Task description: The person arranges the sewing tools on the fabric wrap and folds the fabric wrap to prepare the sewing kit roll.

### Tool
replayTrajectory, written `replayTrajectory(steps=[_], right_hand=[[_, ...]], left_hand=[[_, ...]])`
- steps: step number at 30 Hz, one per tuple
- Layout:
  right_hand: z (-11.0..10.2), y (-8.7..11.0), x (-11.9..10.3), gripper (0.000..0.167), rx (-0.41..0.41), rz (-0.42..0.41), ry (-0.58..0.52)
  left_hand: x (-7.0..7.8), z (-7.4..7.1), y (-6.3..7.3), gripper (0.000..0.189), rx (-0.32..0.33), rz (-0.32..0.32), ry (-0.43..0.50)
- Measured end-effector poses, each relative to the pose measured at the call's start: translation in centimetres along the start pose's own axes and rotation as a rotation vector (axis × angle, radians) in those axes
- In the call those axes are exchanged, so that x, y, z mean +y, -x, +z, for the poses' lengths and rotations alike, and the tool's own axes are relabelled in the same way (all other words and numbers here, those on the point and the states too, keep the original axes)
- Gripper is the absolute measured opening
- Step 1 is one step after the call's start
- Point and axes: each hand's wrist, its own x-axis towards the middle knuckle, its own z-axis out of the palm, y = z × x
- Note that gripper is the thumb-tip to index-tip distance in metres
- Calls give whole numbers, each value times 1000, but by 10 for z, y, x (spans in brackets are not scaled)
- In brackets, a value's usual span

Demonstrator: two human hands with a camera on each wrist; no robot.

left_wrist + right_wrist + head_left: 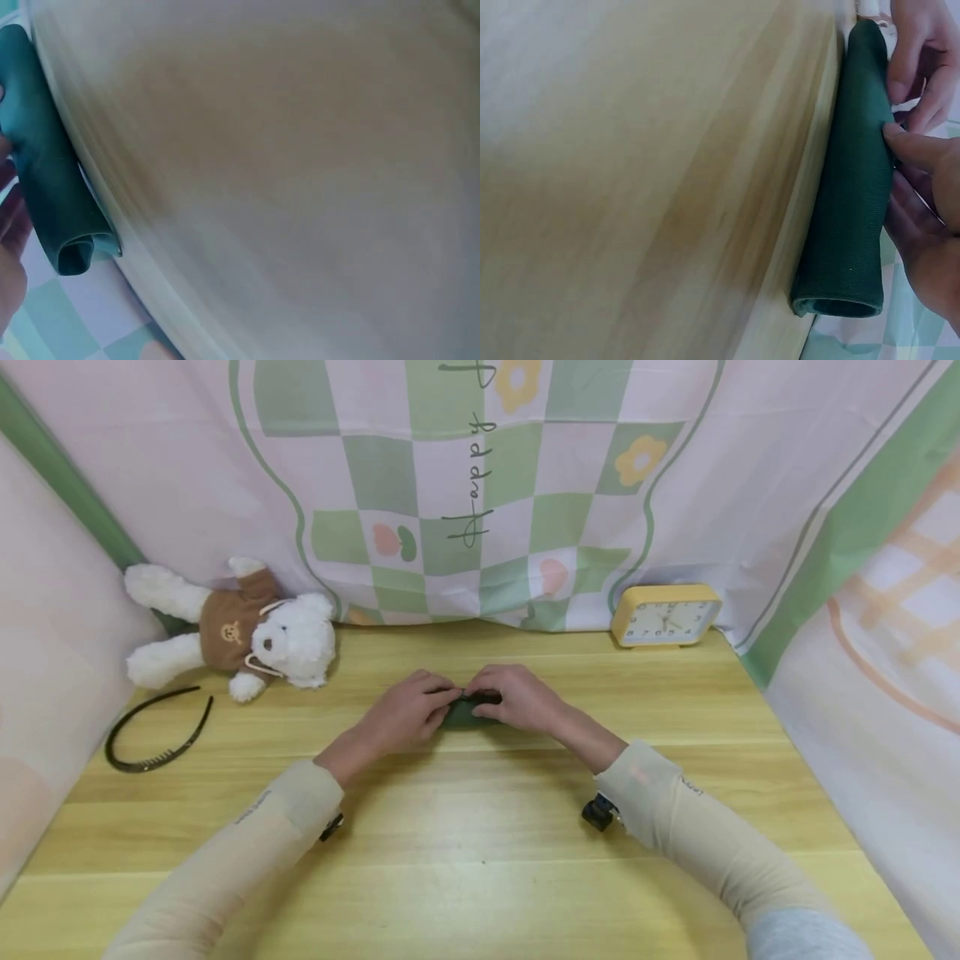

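Note:
A dark green soft pouch (468, 718) lies on the wooden table in front of both hands in the head view. It looks like a tube, with a hollow, folded end showing in both wrist views (49, 165). My left hand (408, 708) pinches its upper edge with thumb and fingers. Close beside it, my right hand (519, 697) holds the same edge, its thumb (911, 146) on the near side and the other fingers behind. The two hands' fingertips almost meet at the middle of the pouch, and its far side is hidden.
At the back left a white plush dog (228, 639) in a brown top lies on its side. A black headband (153, 766) is in front of it. A yellow clock (667, 617) stands at the back right. Printed cloth (450, 560) hangs behind the table (465, 877).

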Motion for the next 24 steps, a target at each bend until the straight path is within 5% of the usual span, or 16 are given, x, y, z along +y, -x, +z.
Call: replayTrajectory(steps=[15,24], right_hand=[[5,2,6,24,48,-50,32],[6,8,11,46,-6,-47,26]], left_hand=[[0,4,-3,46,-24,-55,188],[-4,2,-10,43,-110,-88,192]])
